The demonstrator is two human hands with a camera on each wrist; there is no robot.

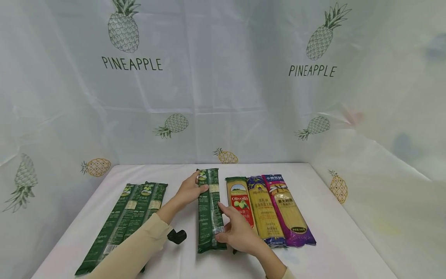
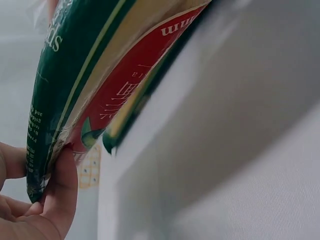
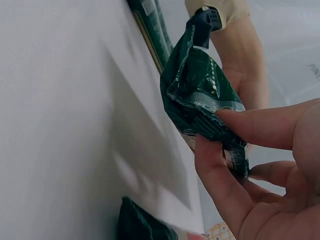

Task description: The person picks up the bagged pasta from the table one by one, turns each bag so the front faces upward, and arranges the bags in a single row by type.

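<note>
Green-wrapped spaghetti (image 1: pixel 210 211), pinched near its top by the left hand (image 1: pixel 189 190) and lower end by the right hand (image 1: pixel 240 233), hung above the tabletop (image 1: pixel 339 248) beside the Olivoilà packet (image 1: pixel 238 192), where a loosened grip might drop it.

My sleeved left forearm (image 1: pixel 129 252) slants forward and inward, its wrist (image 1: pixel 166 211) bare past the cuff. My left hand (image 1: pixel 189 190) is farther out than my right hand (image 1: pixel 240 232), its thumb (image 1: pixel 203 188) in front and its fingers curled behind in a grip. My right forearm (image 1: pixel 271 262) angles in from the other side; that hand grips too, forefinger (image 1: pixel 225 209) above and thumb below. The two hands stand apart.
</note>
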